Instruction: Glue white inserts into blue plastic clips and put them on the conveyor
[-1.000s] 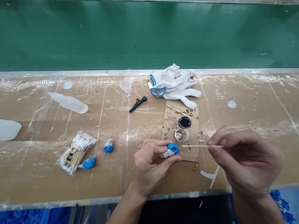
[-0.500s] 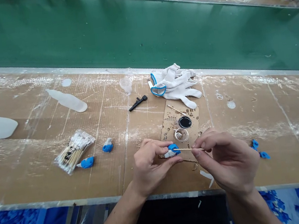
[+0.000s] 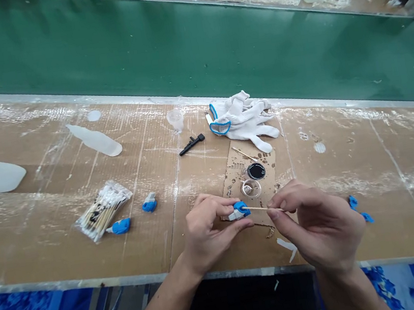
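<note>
My left hand (image 3: 212, 231) pinches a small blue and light grey plastic part (image 3: 240, 211) between thumb and fingers. In my right hand (image 3: 316, 221) is a thin wooden cotton swab (image 3: 258, 209), held between thumb and forefinger. Its far end meets the blue side of the part; the tip itself is too small to make out. Just beyond the hands, a piece of stained cardboard (image 3: 234, 171) carries a small cup of dark liquid (image 3: 256, 171), a clear cup (image 3: 251, 188) and another cotton swab (image 3: 244, 154).
White gloves (image 3: 246, 118) lie behind the cups, with a black stick-like piece (image 3: 192, 144) to their left. A bag of cotton swabs (image 3: 103, 210) and blue-grey parts (image 3: 149, 202) lie at left, small blue pieces (image 3: 367, 217) at right. A green belt (image 3: 176, 46) runs behind.
The right hand has shifted slightly right and down, and the swab now slants a little more. The left hand keeps its hold on the part. The camera view has moved slightly.
</note>
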`<action>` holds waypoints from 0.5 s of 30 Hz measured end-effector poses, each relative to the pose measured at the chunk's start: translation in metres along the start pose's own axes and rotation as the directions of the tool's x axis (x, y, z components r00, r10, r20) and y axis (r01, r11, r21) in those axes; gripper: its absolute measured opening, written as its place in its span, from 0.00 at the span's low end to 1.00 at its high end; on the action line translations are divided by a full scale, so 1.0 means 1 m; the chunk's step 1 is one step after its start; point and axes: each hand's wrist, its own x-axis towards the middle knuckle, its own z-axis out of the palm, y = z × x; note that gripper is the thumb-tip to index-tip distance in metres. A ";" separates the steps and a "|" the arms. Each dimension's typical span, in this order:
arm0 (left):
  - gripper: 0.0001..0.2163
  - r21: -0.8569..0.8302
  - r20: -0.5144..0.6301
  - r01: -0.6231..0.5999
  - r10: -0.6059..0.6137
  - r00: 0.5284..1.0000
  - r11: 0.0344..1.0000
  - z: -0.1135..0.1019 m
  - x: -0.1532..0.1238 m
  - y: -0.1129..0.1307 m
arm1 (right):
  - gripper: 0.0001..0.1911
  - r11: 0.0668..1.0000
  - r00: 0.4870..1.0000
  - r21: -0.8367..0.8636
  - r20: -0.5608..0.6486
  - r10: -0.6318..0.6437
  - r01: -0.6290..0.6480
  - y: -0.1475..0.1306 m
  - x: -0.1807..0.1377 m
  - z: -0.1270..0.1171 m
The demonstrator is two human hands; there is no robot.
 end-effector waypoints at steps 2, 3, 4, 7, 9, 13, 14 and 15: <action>0.17 0.003 -0.005 -0.006 0.006 1.000 1.000 0.000 0.000 -0.001 | 0.15 1.000 0.999 0.019 -0.051 -0.005 0.006 0.001 0.000 -0.006; 0.17 0.005 -0.008 -0.008 0.008 1.000 1.000 0.000 0.000 -0.001 | 0.14 1.000 0.996 0.016 -0.088 -0.009 0.010 0.003 0.000 -0.009; 0.17 0.008 -0.012 -0.006 0.006 1.000 1.000 -0.001 0.000 -0.001 | 0.14 1.000 0.992 0.000 -0.127 -0.010 0.010 0.005 0.000 -0.014; 0.16 0.010 -0.027 0.003 -0.003 1.000 1.000 -0.001 0.002 0.000 | 0.12 0.993 0.989 -0.113 -0.149 0.012 -0.029 0.017 0.000 -0.025; 0.15 0.007 -0.039 -0.002 0.003 0.999 1.000 -0.001 0.004 0.001 | 0.10 0.975 0.998 -0.218 -0.052 0.039 -0.050 0.026 0.000 -0.026; 0.14 0.025 -0.048 0.004 -0.002 0.999 1.000 -0.003 0.004 0.002 | 0.07 0.935 0.975 -0.355 0.211 0.070 0.010 0.035 0.003 -0.018; 0.13 0.028 -0.050 0.015 -0.014 0.999 0.999 -0.003 0.003 0.002 | 0.07 0.935 0.967 -0.354 0.238 0.085 0.005 0.035 0.002 -0.019; 0.13 0.029 -0.053 0.029 -0.028 0.998 0.999 -0.004 0.002 0.002 | 0.07 0.939 0.967 -0.342 0.235 0.101 -0.015 0.034 0.001 -0.022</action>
